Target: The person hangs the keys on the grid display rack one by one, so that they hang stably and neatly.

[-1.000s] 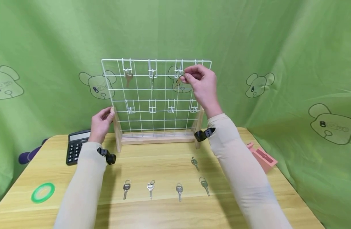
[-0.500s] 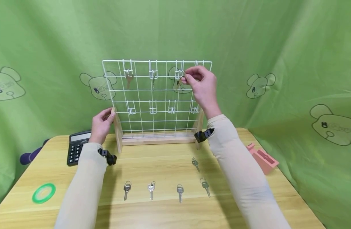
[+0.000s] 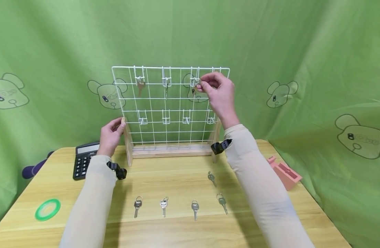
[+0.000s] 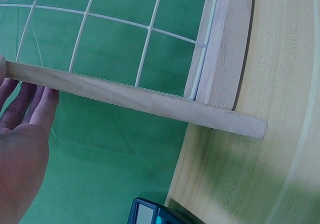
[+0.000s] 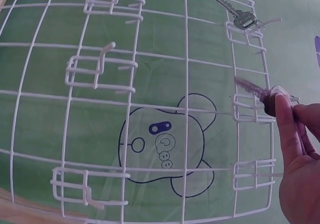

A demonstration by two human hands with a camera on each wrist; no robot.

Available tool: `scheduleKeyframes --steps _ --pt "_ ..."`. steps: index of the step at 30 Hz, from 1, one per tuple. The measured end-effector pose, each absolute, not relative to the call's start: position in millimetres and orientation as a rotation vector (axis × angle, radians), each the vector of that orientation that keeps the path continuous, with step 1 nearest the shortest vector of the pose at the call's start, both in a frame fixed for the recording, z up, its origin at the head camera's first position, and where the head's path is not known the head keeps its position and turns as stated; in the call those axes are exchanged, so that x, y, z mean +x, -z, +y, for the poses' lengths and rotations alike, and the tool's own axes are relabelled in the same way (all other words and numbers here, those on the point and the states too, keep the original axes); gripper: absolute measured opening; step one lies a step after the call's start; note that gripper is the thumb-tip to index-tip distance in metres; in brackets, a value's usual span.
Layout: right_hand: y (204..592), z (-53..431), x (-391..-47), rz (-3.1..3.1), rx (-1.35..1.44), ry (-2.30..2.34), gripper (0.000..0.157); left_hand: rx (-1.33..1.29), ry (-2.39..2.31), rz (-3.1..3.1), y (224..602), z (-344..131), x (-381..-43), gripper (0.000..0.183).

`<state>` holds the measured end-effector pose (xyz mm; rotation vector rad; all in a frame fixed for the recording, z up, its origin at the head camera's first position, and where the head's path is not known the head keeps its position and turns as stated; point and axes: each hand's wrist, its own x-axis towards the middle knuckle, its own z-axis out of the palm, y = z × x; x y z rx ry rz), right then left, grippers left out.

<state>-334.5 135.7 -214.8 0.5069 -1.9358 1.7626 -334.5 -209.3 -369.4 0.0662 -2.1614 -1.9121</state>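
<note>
A white wire grid rack (image 3: 172, 131) with hooks stands upright on a wooden base. My left hand (image 3: 110, 137) grips the top of its left wooden upright (image 4: 135, 97), thumb on one side and fingers on the other. At the third hook (image 3: 194, 81) of the top row, my right hand (image 3: 220, 94) pinches a key (image 5: 270, 101) by its head and ring. The blade of this key points toward the grid, and fingers partly hide the ring. Two other keys hang from the top row: a brownish key (image 3: 141, 88) on the left and a silver key (image 5: 245, 19) beside it.
Several keys with rings lie on the wooden table, among them a single key (image 3: 211, 178) nearer the rack. A black calculator (image 3: 82, 165) and a green ring (image 3: 38, 214) lie at left, a pink holder (image 3: 288, 176) at right. A green curtain (image 3: 270, 41) hangs behind.
The pinched key has turned slightly at the third hook, its blade now less visible from the head view. Both hands stay in place; the whole head view has shifted slightly.
</note>
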Motion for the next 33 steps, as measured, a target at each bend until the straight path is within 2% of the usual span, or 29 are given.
scheduleKeyframes --steps 16,23,33 --pt "223 139 -333 -2.086 0.505 -1.439 0.014 0.059 1.924 -2.157 371 -208 -334 0.047" --pt "242 152 -321 -2.169 0.58 -1.174 0.013 0.043 1.901 -2.177 370 -210 -333 0.049" --pt "277 176 -301 -2.434 0.624 -1.095 0.016 0.034 1.908 -2.184 369 -211 -333 0.049"
